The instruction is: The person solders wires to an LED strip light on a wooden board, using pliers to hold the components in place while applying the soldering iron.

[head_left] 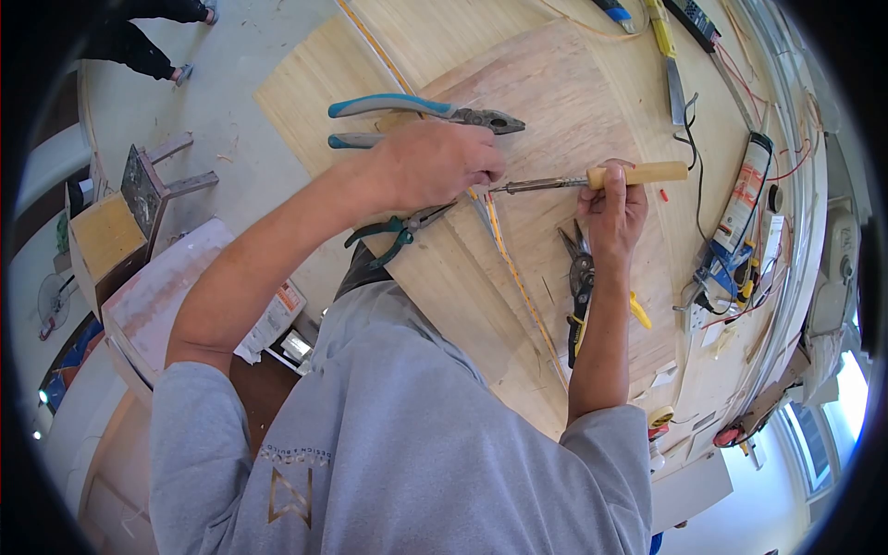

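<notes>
A soldering iron with a pale wooden handle (pixel 652 173) lies across the palm side of my right hand (pixel 615 199), whose fingers are closed round the handle. Its metal shaft points left, the tip beside the fingers of my left hand (pixel 453 165). Those fingers are pinched at an LED strip (pixel 504 245); what exactly they grip is hidden. The strip runs on down the plywood (pixel 555 120). Blue-handled pliers (pixel 393 105) lie just above my left hand, their lower handle partly behind it. Green-handled pliers (pixel 398 236) lie below it.
Dark snips with yellow handles (pixel 581 277) lie beside my right forearm. On the right are a sealant tube (pixel 745 190), a yellow-handled knife (pixel 663 37) and cables. A stool (pixel 148 190) stands at the left. Another person's legs (pixel 139 46) show at the upper left.
</notes>
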A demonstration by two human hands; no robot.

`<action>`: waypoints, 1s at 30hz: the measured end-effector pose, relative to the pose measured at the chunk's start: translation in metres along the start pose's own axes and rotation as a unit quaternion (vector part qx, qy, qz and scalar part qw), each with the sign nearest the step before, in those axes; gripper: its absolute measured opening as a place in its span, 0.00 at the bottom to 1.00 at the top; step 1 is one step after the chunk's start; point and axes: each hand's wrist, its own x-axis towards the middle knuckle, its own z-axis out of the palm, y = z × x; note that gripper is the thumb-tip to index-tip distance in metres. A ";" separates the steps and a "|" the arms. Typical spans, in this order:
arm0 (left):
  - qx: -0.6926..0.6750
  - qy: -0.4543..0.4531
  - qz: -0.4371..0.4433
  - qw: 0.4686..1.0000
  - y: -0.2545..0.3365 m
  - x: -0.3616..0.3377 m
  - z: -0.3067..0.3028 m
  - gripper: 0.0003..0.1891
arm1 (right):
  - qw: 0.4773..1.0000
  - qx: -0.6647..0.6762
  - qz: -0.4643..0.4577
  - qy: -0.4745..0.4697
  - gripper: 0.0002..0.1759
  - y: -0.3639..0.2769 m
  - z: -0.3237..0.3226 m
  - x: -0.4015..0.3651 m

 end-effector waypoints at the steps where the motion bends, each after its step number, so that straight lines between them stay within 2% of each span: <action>1: 0.002 -0.004 0.000 1.000 0.000 0.000 0.001 0.05 | 1.000 -0.003 0.005 0.001 0.12 -0.001 0.000 0.000; 12: -0.014 -0.026 0.014 0.999 -0.004 0.001 0.003 0.06 | 1.000 -0.010 0.012 -0.002 0.13 0.000 -0.002 0.000; 15: -0.071 0.002 -0.051 0.996 0.007 -0.001 -0.002 0.09 | 1.000 -0.010 0.008 -0.003 0.13 0.001 -0.002 0.000; 18: -0.073 0.048 -0.050 0.995 0.007 -0.009 -0.003 0.10 | 1.000 0.012 0.009 0.003 0.13 0.001 -0.002 0.000; 19: -0.180 0.033 -0.106 0.977 0.008 -0.012 -0.004 0.10 | 1.000 0.024 0.010 0.008 0.13 0.001 -0.001 0.001; 21: -0.384 0.001 -0.214 0.898 0.012 -0.021 -0.002 0.10 | 0.999 0.049 -0.001 0.015 0.13 0.001 -0.002 0.002; 25: -0.505 0.073 -0.238 0.826 0.026 -0.034 0.007 0.10 | 0.983 0.172 -0.013 0.062 0.14 -0.005 -0.005 0.000; 28: -0.572 0.150 -0.219 0.776 0.048 -0.030 0.018 0.10 | 0.963 0.263 -0.052 0.035 0.16 -0.034 -0.001 -0.012; 29: -0.590 0.181 -0.215 0.757 0.062 -0.024 0.022 0.10 | 0.951 0.301 -0.074 -0.006 0.17 -0.033 -0.007 -0.013; 30: -0.609 0.211 -0.209 0.736 0.074 -0.015 0.027 0.10 | 0.951 0.295 -0.089 -0.013 0.17 -0.035 -0.012 -0.016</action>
